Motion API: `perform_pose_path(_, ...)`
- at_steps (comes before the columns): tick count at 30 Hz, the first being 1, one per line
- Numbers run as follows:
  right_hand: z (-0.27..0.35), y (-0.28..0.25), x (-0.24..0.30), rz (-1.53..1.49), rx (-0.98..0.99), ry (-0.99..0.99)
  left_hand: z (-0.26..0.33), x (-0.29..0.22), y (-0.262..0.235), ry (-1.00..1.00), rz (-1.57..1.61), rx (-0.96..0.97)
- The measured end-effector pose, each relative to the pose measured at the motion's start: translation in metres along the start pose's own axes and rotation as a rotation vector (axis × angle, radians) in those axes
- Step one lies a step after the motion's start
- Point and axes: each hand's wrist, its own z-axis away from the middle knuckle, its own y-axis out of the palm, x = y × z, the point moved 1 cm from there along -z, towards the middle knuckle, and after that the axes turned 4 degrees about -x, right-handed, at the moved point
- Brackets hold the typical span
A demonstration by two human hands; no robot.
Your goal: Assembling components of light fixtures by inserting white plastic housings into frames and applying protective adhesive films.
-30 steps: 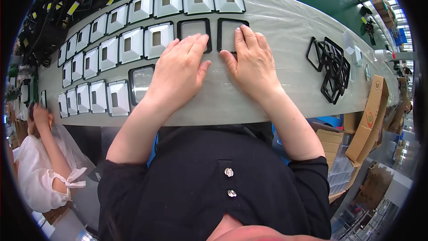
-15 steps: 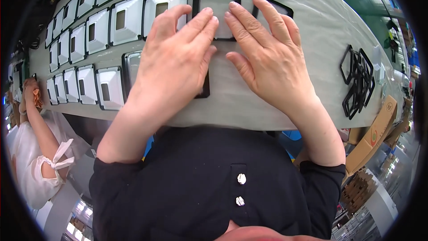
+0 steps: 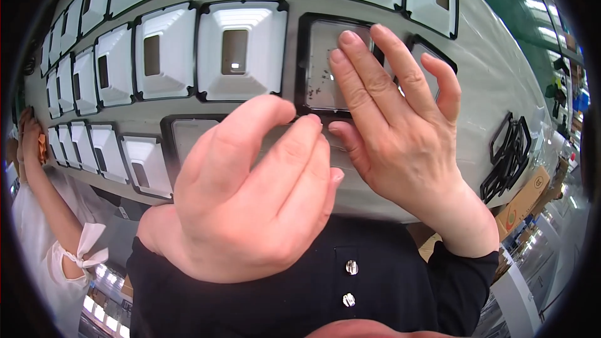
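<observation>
A black-framed panel with a clear, greyish pane (image 3: 320,66) lies on the table in front of me, small dark marks on its pane. My right hand (image 3: 400,100) is open, palm down, its stretched fingers over the pane's right part and the frame's right edge. At the panel's near edge is my left hand (image 3: 256,194), open, with fingers bent and nothing visible in it; its fingertips partly cover the frame's near edge. Beyond my right fingers lies another black frame (image 3: 438,53), partly hidden. A further black-framed pane (image 3: 191,134) is half covered by my left hand.
White stepped housings (image 3: 243,50) with black rims and rectangular openings stand in rows at left and far side. A pile of black frames (image 3: 506,156) lies at right on the table (image 3: 482,87). Beyond it is a cardboard box (image 3: 524,203). At left, another person's arm (image 3: 53,197) reaches the table.
The view has shifted closer to the table. My left hand has drawn back toward me, off the panel's left side, and the right hand has moved over the pane's right part.
</observation>
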Motion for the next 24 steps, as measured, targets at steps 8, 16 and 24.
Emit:
perform_pose_path(8,0.012,-0.016,-0.027,-0.077,-0.065,0.089,0.000,0.015,-0.002,-0.075,-0.132,0.006)
perform_pose_path(16,0.051,-0.016,-0.036,-0.005,0.101,0.132,-0.001,0.012,0.015,0.006,-0.150,0.120)
perform_pose_path(24,0.044,-0.007,-0.044,-0.066,0.076,0.043,-0.006,0.004,0.015,-0.002,-0.257,0.277)
